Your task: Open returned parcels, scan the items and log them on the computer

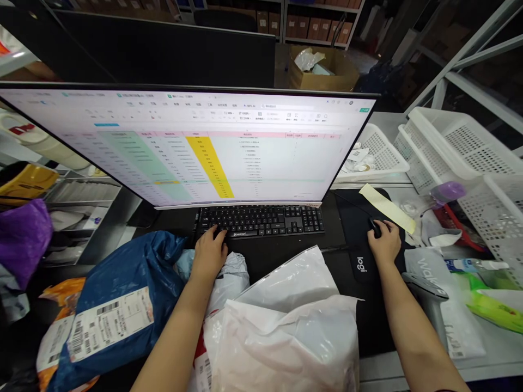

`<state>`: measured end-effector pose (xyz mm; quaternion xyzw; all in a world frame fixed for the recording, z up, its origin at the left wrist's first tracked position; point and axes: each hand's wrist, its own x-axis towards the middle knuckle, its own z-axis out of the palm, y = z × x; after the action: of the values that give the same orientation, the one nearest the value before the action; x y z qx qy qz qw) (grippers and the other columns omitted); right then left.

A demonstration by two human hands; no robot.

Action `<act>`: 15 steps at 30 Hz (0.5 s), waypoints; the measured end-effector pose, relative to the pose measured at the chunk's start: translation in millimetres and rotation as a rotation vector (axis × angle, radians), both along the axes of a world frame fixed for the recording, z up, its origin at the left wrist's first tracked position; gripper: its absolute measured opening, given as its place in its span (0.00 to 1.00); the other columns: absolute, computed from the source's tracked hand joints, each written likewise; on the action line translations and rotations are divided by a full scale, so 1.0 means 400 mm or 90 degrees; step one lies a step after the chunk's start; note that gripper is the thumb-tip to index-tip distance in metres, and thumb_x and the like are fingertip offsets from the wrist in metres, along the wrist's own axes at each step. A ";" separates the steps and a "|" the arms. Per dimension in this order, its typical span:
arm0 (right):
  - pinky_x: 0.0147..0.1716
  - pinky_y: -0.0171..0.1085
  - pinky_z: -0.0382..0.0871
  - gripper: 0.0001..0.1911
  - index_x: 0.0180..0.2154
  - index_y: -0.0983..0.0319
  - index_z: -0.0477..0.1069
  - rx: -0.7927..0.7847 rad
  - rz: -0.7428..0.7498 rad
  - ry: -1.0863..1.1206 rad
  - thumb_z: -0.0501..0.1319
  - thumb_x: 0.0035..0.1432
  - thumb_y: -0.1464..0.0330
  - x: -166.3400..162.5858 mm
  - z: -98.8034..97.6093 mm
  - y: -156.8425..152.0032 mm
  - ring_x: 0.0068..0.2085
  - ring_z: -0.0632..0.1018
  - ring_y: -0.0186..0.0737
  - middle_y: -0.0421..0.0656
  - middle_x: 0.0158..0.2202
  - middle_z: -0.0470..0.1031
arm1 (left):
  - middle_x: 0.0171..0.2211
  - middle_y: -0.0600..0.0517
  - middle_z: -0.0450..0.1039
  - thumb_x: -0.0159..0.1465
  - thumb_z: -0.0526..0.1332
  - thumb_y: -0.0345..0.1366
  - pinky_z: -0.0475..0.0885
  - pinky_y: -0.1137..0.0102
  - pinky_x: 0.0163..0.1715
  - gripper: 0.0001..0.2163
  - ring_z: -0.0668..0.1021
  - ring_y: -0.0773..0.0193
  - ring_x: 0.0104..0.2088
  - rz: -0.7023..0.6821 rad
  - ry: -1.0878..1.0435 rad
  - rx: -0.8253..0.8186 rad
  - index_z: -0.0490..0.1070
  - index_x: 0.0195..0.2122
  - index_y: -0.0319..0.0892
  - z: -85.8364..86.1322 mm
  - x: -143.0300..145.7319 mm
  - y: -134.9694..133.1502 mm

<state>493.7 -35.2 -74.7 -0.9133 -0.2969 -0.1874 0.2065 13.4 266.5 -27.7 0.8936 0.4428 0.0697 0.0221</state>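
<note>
My left hand (210,250) rests at the lower left corner of a black keyboard (261,222), its fingers apart on the keys and holding nothing. My right hand (384,239) is wrapped over a dark computer mouse (373,227) on a black mouse pad (357,245). Behind the keyboard stands a monitor (261,158) showing a spreadsheet with green and yellow columns. Between my forearms lie white plastic mailer bags (286,343). A blue mailer bag (131,272) with a printed label sits left of my left forearm.
A barcode scanner (429,299) lies right of my right forearm. White plastic baskets (469,141) stack at the right. A yellow paper strip (386,208) crosses the mouse pad's edge. Behind the monitor are a cardboard box (322,79) and shelves. A purple bag (24,237) lies far left.
</note>
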 end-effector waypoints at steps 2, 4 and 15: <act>0.48 0.49 0.69 0.21 0.50 0.59 0.78 -0.004 -0.002 -0.003 0.59 0.55 0.64 0.000 0.001 0.001 0.52 0.73 0.52 0.50 0.55 0.70 | 0.61 0.35 0.65 0.65 0.55 0.32 0.70 0.53 0.57 0.20 0.72 0.43 0.58 0.001 -0.001 -0.002 0.72 0.57 0.36 0.000 0.001 -0.001; 0.48 0.48 0.69 0.21 0.50 0.59 0.78 -0.007 -0.003 -0.005 0.59 0.55 0.64 0.000 0.001 0.001 0.52 0.73 0.52 0.50 0.55 0.71 | 0.61 0.34 0.65 0.64 0.55 0.32 0.70 0.52 0.57 0.20 0.72 0.42 0.59 0.005 -0.002 -0.005 0.72 0.57 0.36 0.000 0.003 -0.001; 0.47 0.48 0.69 0.21 0.49 0.60 0.78 0.000 -0.002 -0.003 0.58 0.55 0.63 0.002 -0.006 0.001 0.50 0.73 0.52 0.50 0.55 0.70 | 0.61 0.34 0.65 0.64 0.55 0.31 0.70 0.52 0.57 0.20 0.72 0.43 0.59 0.000 -0.008 -0.002 0.72 0.57 0.37 -0.004 -0.002 0.001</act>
<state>494.6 -34.9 -76.9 -0.9133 -0.2957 -0.1904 0.2055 12.8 266.9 -29.5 0.8933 0.4425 0.0742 0.0265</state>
